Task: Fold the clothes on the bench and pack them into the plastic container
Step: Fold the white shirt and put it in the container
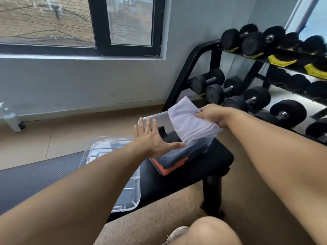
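Note:
A clear plastic container [155, 119] stands on the black bench [203, 165], with dark and orange folded clothes [177, 160] visible inside it. My right hand [213, 114] grips a folded white garment [187, 121] by its right edge and holds it tilted over the container, its lower end inside. My left hand [152, 138] is spread flat, fingers apart, against the container's near left side and holds nothing.
The container's clear lid [123, 174] lies on the bench to the left. A black dumbbell rack [256, 71] with several dumbbells stands close behind and to the right. A window and grey wall are at the back. My knee [212, 230] shows at the bottom.

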`<state>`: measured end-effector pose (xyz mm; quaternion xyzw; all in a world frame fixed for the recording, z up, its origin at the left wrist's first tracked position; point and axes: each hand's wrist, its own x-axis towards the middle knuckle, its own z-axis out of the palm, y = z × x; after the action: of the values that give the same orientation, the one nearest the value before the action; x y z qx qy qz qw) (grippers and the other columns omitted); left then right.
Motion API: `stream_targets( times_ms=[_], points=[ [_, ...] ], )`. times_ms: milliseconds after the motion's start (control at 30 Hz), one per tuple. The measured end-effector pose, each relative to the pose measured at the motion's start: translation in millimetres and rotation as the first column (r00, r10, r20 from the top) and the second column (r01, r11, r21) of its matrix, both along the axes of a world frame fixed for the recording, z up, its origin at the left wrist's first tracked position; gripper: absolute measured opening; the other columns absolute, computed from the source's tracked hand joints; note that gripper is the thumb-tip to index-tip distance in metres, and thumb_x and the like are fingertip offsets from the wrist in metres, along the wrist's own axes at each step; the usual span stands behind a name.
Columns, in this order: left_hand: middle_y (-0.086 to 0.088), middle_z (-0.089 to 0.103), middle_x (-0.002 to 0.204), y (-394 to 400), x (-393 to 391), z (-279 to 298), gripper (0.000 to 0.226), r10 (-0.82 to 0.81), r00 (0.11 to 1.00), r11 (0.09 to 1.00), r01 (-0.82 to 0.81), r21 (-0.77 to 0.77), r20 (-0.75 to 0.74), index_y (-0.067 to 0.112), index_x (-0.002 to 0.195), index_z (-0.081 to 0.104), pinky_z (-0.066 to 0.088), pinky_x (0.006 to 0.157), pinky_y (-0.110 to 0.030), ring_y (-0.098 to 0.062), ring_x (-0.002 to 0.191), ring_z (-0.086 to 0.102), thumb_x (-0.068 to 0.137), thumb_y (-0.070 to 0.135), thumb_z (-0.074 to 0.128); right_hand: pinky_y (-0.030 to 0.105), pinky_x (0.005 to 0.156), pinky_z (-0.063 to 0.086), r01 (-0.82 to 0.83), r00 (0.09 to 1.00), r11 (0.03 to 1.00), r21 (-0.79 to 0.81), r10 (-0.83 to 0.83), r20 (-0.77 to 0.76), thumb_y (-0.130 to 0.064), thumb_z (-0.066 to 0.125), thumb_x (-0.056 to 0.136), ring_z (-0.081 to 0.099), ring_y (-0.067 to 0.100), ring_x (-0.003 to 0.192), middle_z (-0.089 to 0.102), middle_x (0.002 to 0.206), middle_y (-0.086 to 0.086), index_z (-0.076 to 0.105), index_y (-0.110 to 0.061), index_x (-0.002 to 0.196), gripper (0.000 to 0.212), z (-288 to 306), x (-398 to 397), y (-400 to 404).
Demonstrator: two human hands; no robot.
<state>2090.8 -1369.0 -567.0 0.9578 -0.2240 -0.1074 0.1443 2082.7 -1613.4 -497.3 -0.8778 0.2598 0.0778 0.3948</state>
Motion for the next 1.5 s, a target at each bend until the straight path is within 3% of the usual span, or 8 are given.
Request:
stream_targets(
  times_ms=[467,633,733,933,1100,1233,1367,1500],
  points=[
    [-0.015,-0.025,0.164,-2,4,2,0.143,-0.043,0.999,0.994,0.041,0.101,0.012,0.022,0.157,-0.021,-0.008,0.122,-0.056,-0.037,0.149,-0.030,0.053,0.106,0.030,0.035,0.089,0.043,-0.366,0.925,0.809,-0.459,0.264,-0.272,-0.032,0.049,0.104,0.057,0.025,0.107,0.064,0.125,0.006,0.063,-0.020,0.127,0.029,-40,21,2],
    [-0.013,-0.025,0.165,-2,1,5,0.141,-0.038,0.999,0.994,0.037,0.101,-0.002,0.023,0.157,-0.020,-0.008,0.122,-0.058,-0.035,0.149,-0.030,0.055,0.105,0.032,0.037,0.091,0.052,-0.336,0.940,0.656,-0.676,0.274,-0.201,-0.036,0.074,0.088,0.062,0.025,0.103,0.067,0.117,0.003,0.069,-0.021,0.119,0.035,-17,28,10],
    [-0.012,-0.025,0.165,-1,1,5,0.140,-0.029,1.000,0.995,0.030,0.097,-0.011,0.024,0.157,-0.020,-0.008,0.122,-0.059,-0.035,0.149,-0.030,0.056,0.104,0.034,0.034,0.078,0.059,-0.449,0.893,0.661,-0.602,0.302,-0.334,-0.032,0.084,0.080,0.068,0.023,0.092,0.070,0.105,0.003,0.071,-0.019,0.108,0.033,6,30,19],
    [-0.011,-0.025,0.165,-3,1,3,0.141,-0.016,1.000,0.998,0.017,0.066,-0.014,0.026,0.157,-0.020,-0.009,0.121,-0.060,-0.033,0.149,-0.032,0.055,0.104,0.037,0.042,0.095,0.056,-0.602,0.718,0.648,-0.466,0.185,-0.671,-0.036,0.079,0.069,0.069,0.021,0.099,0.072,0.113,0.002,0.071,-0.023,0.119,0.052,-31,28,23],
    [-0.007,-0.022,0.167,6,1,-10,0.132,-0.053,0.997,0.982,0.062,-0.176,0.057,0.024,0.160,-0.012,-0.005,0.125,-0.051,-0.027,0.151,-0.026,0.063,0.098,0.041,0.040,0.088,0.059,-0.501,0.841,0.638,-0.585,0.199,-0.503,-0.031,0.082,0.079,0.068,0.026,0.094,0.070,0.106,0.007,0.068,-0.016,0.114,0.040,-32,19,32],
    [0.003,-0.006,0.170,55,6,-31,0.102,-0.037,0.971,0.907,0.131,-0.400,0.234,0.022,0.162,0.008,0.001,0.126,-0.035,-0.012,0.155,-0.011,0.084,0.079,0.040,0.033,0.077,0.054,-0.216,0.948,0.604,-0.767,0.319,-0.017,-0.030,0.074,0.088,0.065,0.022,0.093,0.070,0.103,-0.001,0.071,-0.025,0.104,0.016,-1,11,74],
    [-0.008,0.000,0.169,126,14,-58,0.084,0.082,0.977,0.983,-0.047,-0.175,0.198,0.015,0.159,0.018,0.006,0.125,-0.038,-0.025,0.156,0.000,0.095,0.061,0.049,0.035,0.079,0.056,-0.203,0.782,0.768,-0.607,0.501,0.372,-0.027,0.064,0.090,0.066,0.013,0.084,0.067,0.084,-0.012,0.068,-0.032,0.086,0.007,13,4,148],
    [-0.013,0.004,0.168,178,16,-75,0.085,0.249,0.968,0.962,-0.245,-0.117,0.019,0.013,0.160,0.013,0.007,0.125,-0.043,-0.029,0.155,0.003,0.097,0.057,0.051,0.024,0.078,0.052,-0.355,0.703,0.844,-0.402,0.524,0.480,-0.019,0.065,0.090,0.064,0.007,0.076,0.069,0.081,-0.009,0.075,-0.022,0.092,0.012,-14,-5,225]
  ],
)
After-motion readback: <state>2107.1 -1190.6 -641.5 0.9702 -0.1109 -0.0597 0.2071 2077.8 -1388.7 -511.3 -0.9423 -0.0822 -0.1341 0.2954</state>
